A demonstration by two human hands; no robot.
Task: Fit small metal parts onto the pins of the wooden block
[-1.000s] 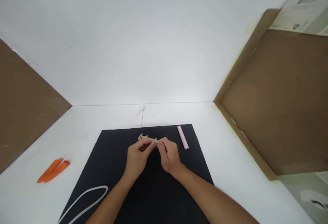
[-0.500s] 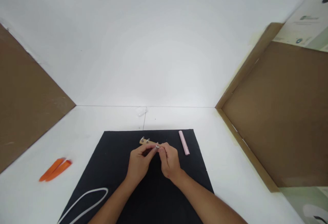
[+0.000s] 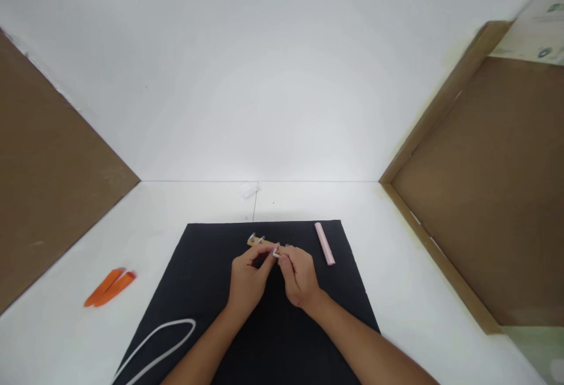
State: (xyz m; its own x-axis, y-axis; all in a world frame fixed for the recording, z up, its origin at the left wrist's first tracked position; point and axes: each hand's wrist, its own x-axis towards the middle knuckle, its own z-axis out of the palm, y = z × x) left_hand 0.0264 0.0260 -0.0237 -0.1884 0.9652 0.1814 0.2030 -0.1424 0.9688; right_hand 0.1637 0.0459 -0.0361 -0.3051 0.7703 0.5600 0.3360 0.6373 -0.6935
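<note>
My left hand (image 3: pixel 248 281) is closed in a pinch, thumb and index finger on a small, silvery bent metal piece (image 3: pixel 276 253). From the other side my right hand (image 3: pixel 301 275) has its thumb and curled fingers closed at the same piece; its fingertips are partly hidden. Just behind both hands lies a narrow light-wood strip (image 3: pixel 268 243) with several small metal fittings standing up along it. The fingers cover its near edge and part of its right end, so I cannot tell whether the metal piece is joined to the strip.
Under the hands is a black mat (image 3: pixel 211 267) on a white table (image 3: pixel 163 208). A pink rod (image 3: pixel 325 244) lies at the mat's back right, a white cord loop (image 3: pixel 165 354) at its front left. Orange pieces (image 3: pixel 109 287) lie further left. Brown panels (image 3: pixel 480 197) flank the sides.
The whole view has shifted slightly, so everything appears further right. Between my fingertips the metal piece shows at a different angle, its bend now visible. Both hands keep their pinch.
</note>
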